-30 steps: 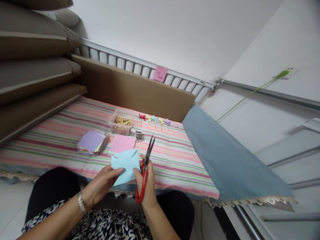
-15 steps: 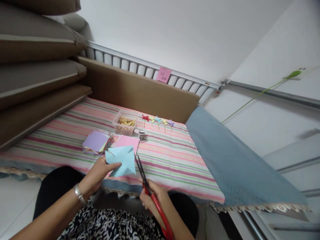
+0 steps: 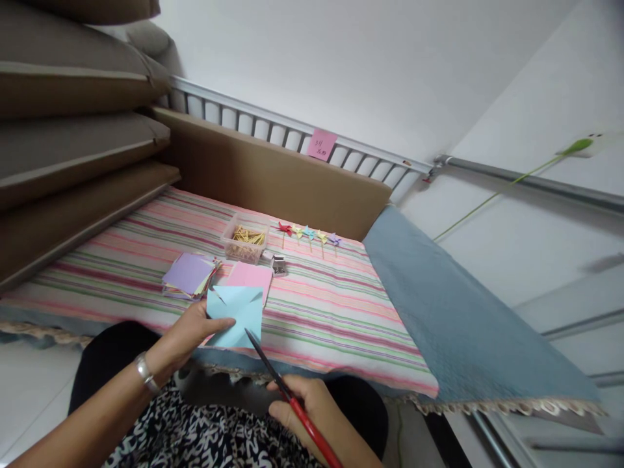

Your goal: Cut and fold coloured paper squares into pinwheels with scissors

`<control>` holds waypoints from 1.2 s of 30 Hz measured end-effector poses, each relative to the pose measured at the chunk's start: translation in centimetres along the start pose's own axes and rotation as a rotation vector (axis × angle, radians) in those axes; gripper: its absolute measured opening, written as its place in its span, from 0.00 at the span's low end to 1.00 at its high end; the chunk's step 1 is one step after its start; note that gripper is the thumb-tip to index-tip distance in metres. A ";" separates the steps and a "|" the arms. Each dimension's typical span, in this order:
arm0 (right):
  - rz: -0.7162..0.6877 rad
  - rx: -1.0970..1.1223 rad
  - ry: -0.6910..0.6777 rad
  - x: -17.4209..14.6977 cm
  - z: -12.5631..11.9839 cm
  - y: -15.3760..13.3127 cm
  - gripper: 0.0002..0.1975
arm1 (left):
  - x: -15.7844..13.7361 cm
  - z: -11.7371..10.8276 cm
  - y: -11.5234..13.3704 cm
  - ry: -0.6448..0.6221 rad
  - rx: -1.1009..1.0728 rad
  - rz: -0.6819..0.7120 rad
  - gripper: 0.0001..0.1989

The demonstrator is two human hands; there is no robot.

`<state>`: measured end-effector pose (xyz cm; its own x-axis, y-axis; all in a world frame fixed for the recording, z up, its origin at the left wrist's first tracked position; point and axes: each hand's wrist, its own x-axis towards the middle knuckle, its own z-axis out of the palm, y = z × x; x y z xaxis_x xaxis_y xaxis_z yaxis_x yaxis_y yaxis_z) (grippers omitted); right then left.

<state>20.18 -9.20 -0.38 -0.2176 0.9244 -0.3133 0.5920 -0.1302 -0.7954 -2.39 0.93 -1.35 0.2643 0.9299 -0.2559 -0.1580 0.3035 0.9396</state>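
Observation:
Between the thumb and fingers of my left hand (image 3: 197, 328) is a square of light blue paper (image 3: 247, 304), with slits running in from its upper corners. My right hand (image 3: 305, 403) grips a pair of red-handled scissors (image 3: 270, 367). Their dark blades point up and to the left, and the tip lies over the lower right part of the blue paper. Beyond the paper, a pink paper stack (image 3: 251, 276) rests on the striped cloth, partly covered by the blue sheet. A pile of coloured paper squares (image 3: 189, 274), purple on top, sits to its left.
A clear plastic box (image 3: 244, 239) of small wooden sticks stands farther back, with a small container of metal pieces (image 3: 279, 265) beside it. Several paper pinwheels (image 3: 309, 233) on sticks lie in a row. Brown cushions (image 3: 73, 143) are stacked at the left.
The scissors have moved from beside the paper's right edge onto its lower right part, and their blades have come together. The left hand and paper have barely shifted.

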 end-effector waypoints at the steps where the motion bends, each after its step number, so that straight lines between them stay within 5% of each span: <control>1: -0.006 0.002 0.000 0.0 0.0 0.0 0.17 | 0.0 0.0 0.0 0.001 0.000 -0.005 0.17; 36: 0.017 0.032 0.035 0.5 0.7 0.2 0.14 | 0.2 0.0 -0.6 -0.020 0.051 0.031 0.16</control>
<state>19.64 -8.95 -1.02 -0.1805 0.9338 -0.3090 0.5702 -0.1566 -0.8065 -2.20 0.90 -2.00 0.2789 0.9342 -0.2224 -0.1182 0.2633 0.9575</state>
